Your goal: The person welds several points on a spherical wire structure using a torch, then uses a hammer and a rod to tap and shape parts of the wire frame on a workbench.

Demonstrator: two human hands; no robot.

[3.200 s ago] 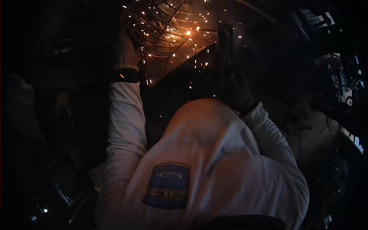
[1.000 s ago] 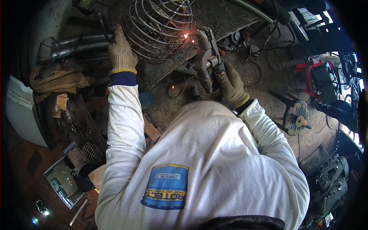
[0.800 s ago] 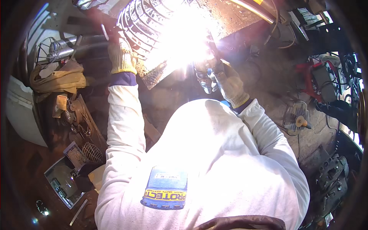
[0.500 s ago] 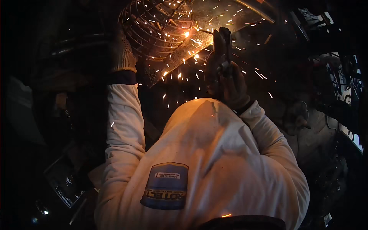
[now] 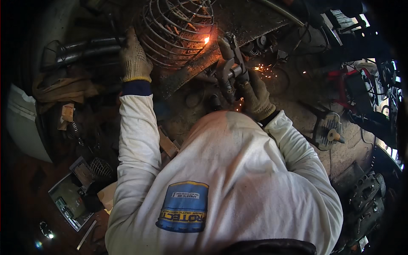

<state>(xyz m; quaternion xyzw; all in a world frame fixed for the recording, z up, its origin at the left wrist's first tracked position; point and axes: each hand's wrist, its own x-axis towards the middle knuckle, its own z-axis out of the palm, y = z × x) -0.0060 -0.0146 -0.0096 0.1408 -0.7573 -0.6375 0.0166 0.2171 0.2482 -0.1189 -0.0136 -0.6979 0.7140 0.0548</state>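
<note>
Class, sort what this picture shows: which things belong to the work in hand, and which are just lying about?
In the work:
large wire cage, a glowing spot at its right side
metal plate beneath it
clamp-like holder, in the gloved right hand
gloved left hand, at the cage's left

Apparently lying about:
brown cloth
small box
smaller wire cage

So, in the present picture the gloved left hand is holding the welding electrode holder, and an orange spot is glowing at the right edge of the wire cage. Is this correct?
Not the hand: the head view shows the gloved right hand holding the welding electrode holder. The orange spot does glow at the right edge of the wire cage.
</note>
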